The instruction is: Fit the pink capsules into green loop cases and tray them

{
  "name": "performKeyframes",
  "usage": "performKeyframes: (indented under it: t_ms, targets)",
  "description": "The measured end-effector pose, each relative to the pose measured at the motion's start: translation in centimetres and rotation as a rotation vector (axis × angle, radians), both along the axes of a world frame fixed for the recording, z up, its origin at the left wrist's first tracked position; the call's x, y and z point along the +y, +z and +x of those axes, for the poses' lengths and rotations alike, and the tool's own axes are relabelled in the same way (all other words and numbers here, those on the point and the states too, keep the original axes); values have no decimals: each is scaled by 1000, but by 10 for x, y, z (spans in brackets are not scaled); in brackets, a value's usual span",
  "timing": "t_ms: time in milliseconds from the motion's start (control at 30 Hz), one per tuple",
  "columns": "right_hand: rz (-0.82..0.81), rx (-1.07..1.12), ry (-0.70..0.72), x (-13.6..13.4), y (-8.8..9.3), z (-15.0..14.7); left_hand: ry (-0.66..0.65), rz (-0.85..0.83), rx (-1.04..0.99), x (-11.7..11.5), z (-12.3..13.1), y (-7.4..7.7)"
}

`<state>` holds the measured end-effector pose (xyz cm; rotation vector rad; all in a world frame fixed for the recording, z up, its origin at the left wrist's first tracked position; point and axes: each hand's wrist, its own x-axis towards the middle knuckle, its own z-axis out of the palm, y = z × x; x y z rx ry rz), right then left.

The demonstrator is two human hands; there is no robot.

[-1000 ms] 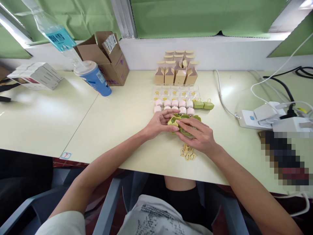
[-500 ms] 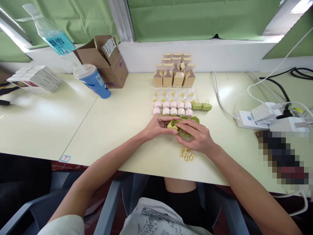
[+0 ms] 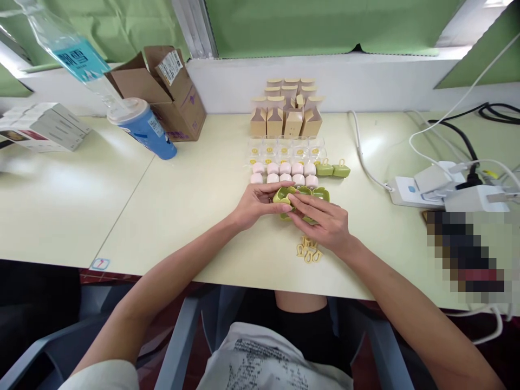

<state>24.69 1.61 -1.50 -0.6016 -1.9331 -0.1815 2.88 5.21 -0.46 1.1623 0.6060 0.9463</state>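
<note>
Between thumb and fingers, my left hand (image 3: 252, 205) grips a small green flower-rimmed cup (image 3: 280, 196) by its left side. My right hand (image 3: 329, 219) pinches the right edge of that same cup, fingers pressed together; whether a smaller piece sits under the fingertips is hidden. Other green cups (image 3: 321, 193) stand behind the right hand, partly covered by it. Closer to the table's front edge lies a small pile of pale yellow loops (image 3: 309, 252). Two rows of pale pink rounded pieces (image 3: 285, 169) stand beyond the hands, with two green pieces bearing loops (image 3: 341, 170) at their right.
Clear plastic boxes (image 3: 284, 147) and open cardboard boxes (image 3: 274, 122) line up toward the wall. A blue cup (image 3: 152, 135) holding a tilted bottle (image 3: 77, 57) stands left beside a carton (image 3: 182, 108). Power strips (image 3: 410, 190) and cables lie right.
The camera view has shifted slightly. Both hands stay at the green cup, which is tipped a little differently, and my right fingers have shifted along its rim.
</note>
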Motion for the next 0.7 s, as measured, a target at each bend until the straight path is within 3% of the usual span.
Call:
performKeyframes:
  t_ms: [333, 700]
  targets:
    - [6, -15, -2, 0, 2, 1, -41, 62, 17, 3, -2, -2]
    - [42, -50, -36, -2, -1, -1, -3, 78, 32, 1, -1, 1]
